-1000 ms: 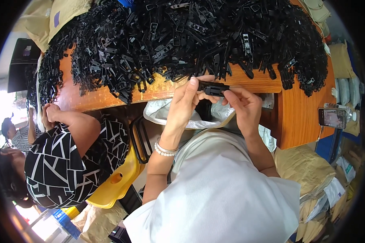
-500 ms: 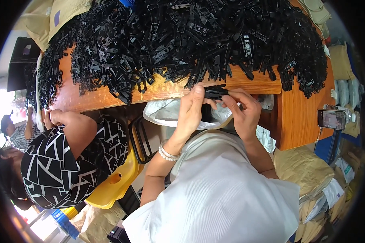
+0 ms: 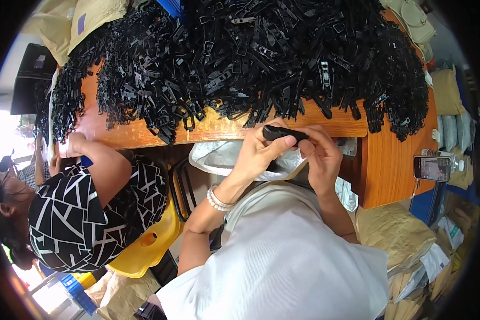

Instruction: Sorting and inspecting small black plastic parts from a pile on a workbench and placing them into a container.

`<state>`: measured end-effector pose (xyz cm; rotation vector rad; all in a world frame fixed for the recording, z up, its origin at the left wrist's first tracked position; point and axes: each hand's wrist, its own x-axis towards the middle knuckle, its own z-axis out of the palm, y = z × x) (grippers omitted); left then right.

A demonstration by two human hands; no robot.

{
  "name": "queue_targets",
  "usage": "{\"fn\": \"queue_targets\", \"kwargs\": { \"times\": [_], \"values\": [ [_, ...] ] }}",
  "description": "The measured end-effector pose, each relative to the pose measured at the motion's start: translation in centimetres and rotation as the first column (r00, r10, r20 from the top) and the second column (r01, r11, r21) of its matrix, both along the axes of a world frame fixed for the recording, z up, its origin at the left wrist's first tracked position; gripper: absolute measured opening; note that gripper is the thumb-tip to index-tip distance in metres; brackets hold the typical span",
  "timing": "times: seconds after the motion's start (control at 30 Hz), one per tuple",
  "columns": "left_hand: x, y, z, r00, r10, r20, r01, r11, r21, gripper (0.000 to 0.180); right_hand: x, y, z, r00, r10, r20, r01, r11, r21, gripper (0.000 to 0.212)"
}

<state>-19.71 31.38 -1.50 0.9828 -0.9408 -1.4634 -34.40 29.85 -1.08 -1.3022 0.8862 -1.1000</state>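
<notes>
An elongated black plastic piece (image 3: 284, 133) is held between my two hands, just in front of the table edge. My left hand (image 3: 261, 153), with a bead bracelet on its wrist, grips one end, its thumb lying along the piece. The fingers of my right hand (image 3: 323, 154) close round the other end. Beneath my hands is the mouth of a white sack (image 3: 213, 158); its contents are mostly hidden. On the wooden table (image 3: 208, 128) lies a big heap of black plastic pieces (image 3: 224, 58), with frames and long flat arms showing among them.
At my left a person in a black-and-white patterned top (image 3: 72, 213) sits on a yellow chair (image 3: 146, 242), an arm at the table. A phone (image 3: 433, 168) stands on the right beside the table. Brown paper sacks (image 3: 392, 229) are piled at lower right.
The black piece has been turned, so a smooth face shows. My left thumb has come down along it. The person at my left has shifted slightly.
</notes>
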Motion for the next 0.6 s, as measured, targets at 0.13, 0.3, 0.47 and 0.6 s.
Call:
{"fn": "queue_targets", "kwargs": {
  "times": [0.13,0.3,0.47,0.6],
  "values": [
    [1.9,-3.1,0.2,0.951,-0.232,0.206,0.247,0.968,-0.050,0.023,-0.8,-1.1,-2.2,0.994,-0.066,0.084,0.052,0.987,0.151,0.026],
    [6.5,-10.3,0.1,0.698,0.201,0.687,0.102,0.922,-0.374,0.017,-1.9,-1.5,-3.1,0.982,-0.162,0.100,0.137,0.967,0.215,0.025],
    [8.3,-17.8,1.5,0.486,0.509,0.710,0.061,0.791,-0.608,0.012,-1.9,-1.2,-3.1,0.994,-0.104,0.027,0.092,0.952,0.291,0.024],
    [8.1,-22.7,2.0,0.175,0.528,0.831,0.323,0.767,-0.555,0.017,-1.7,-0.9,-3.0,0.999,-0.037,-0.002,0.036,0.933,0.358,0.022]
  ]
}}
